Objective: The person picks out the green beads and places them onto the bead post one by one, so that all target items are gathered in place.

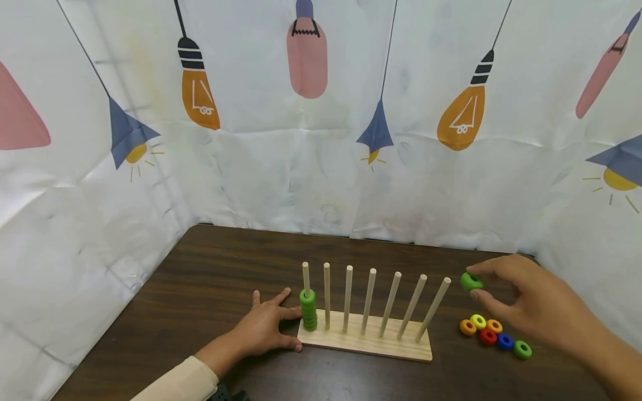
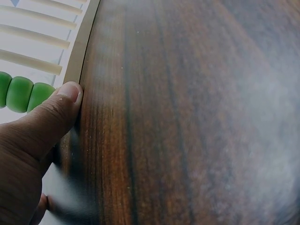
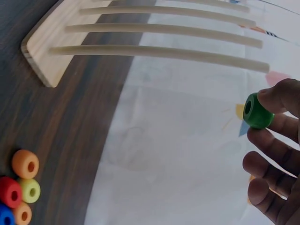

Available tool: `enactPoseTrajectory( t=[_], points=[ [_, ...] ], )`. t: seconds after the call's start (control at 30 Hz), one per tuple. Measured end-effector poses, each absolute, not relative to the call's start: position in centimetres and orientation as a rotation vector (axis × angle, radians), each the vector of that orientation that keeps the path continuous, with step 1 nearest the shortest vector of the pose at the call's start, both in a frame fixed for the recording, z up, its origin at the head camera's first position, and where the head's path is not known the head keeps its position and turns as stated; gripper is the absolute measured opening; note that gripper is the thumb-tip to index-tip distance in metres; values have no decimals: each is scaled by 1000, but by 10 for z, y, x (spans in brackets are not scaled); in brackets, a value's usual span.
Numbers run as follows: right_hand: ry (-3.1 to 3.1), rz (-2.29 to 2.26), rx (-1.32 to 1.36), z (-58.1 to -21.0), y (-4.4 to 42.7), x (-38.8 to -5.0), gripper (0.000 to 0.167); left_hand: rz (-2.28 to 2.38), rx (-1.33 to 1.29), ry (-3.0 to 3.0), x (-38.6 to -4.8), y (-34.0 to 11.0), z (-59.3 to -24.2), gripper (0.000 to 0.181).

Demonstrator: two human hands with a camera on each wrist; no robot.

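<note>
My left hand [image 1: 266, 328] lies at the left end of a wooden peg board [image 1: 366, 334], its fingers spread and straight. Its thumb [image 2: 61, 105] touches the board's front edge in the left wrist view. Several green beads [image 1: 308, 312] are stacked on the leftmost peg, beside that hand; the other pegs are bare. Out to the right of the board, my right hand [image 1: 531, 301] pinches a green bead [image 3: 257, 111] between thumb and fingers, raised above the table. The bead's hole shows in the right wrist view, and the other fingers are loosely bent.
Loose beads lie on the dark wooden table [image 1: 225, 262] right of the board: two orange [image 1: 467, 327], one yellow [image 1: 478, 321], one red [image 1: 488, 336], one blue [image 1: 505, 341] and one green [image 1: 523, 349]. A white printed cloth [image 1: 301, 184] hangs behind the table.
</note>
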State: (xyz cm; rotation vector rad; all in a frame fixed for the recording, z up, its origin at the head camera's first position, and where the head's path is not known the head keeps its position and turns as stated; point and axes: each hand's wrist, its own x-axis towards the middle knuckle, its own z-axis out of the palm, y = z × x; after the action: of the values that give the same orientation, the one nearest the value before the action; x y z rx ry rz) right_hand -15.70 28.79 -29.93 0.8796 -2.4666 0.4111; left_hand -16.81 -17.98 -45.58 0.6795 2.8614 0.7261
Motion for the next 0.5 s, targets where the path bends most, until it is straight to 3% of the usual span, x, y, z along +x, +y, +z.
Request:
enactPoseTrajectory(
  t=[0.5],
  points=[
    [-2421, 428, 933, -279, 270, -155, 52, 716, 665, 2862, -169, -179, -457, 71]
  ],
)
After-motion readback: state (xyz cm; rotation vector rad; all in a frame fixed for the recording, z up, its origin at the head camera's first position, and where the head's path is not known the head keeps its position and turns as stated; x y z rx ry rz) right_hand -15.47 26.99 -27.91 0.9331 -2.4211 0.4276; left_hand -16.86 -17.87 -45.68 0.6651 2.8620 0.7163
